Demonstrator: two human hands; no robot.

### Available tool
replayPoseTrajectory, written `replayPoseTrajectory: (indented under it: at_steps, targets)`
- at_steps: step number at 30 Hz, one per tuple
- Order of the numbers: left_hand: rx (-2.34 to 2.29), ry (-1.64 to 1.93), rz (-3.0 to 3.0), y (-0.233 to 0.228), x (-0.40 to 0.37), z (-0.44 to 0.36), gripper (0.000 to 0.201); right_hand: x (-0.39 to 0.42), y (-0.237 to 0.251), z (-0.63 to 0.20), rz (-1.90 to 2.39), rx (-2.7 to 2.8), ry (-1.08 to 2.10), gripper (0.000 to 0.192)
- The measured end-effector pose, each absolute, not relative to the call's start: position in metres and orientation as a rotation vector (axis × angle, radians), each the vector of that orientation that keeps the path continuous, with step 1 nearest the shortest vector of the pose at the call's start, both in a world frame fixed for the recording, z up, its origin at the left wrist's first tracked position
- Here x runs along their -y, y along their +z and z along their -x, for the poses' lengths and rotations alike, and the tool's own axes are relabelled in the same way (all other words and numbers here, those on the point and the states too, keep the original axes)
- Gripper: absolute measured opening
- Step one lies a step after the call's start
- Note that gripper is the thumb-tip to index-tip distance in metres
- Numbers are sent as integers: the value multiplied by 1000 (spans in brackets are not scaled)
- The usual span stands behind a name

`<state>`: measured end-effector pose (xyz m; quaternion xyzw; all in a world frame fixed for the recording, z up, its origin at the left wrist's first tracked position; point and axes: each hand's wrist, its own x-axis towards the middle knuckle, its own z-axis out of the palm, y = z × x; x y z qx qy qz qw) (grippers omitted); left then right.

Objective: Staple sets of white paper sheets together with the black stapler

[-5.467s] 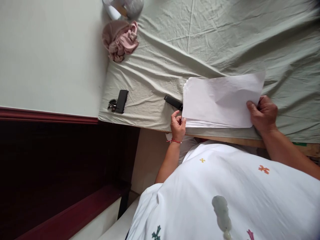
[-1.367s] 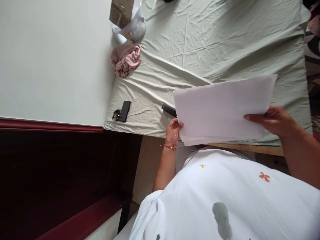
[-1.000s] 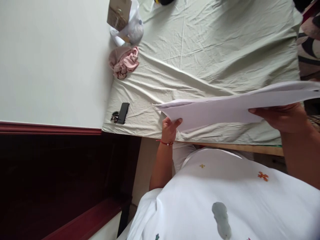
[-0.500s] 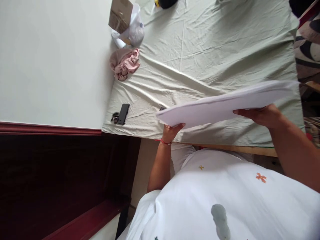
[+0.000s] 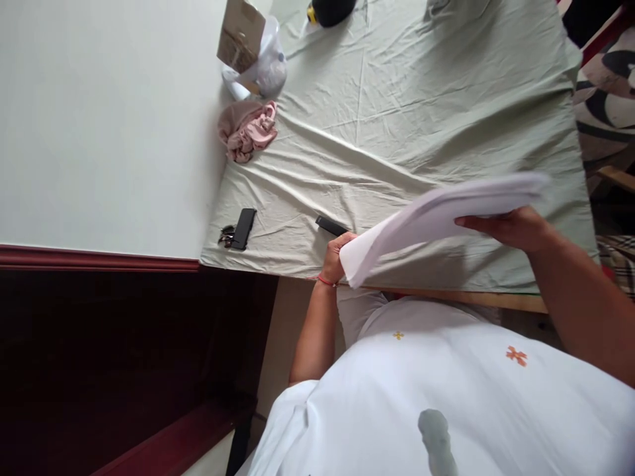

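papers (image 5: 421, 228) between hands (image 5: 335, 256) (image 5: 520, 228) | phone (image 5: 244, 229) on cover (image 5: 307, 158), left of hands | cloth (image 5: 248, 132) behind phone

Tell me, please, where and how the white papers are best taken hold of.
Probably at both short ends, one hand from each side, since the white papers are long and bow between the left hand at the left end and the right hand along the near edge.

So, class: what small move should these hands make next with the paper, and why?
Probably straighten the paper: held between the left hand and right hand, it looks curved rather than flat, its left end bent towards the shirt.
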<state>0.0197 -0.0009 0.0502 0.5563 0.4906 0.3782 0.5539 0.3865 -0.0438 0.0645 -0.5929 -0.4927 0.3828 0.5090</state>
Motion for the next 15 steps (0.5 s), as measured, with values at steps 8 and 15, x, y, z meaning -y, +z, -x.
replayPoseTrajectory:
  at_steps: [8,15]
  targets:
    - [-1146,827,-1242,25,2,-9,46,44,59,-392,1427,1258,1234,60]
    - [-1093,771,-1520,29,5,-7,47,42,72,-389,1329,1439,1317,50]
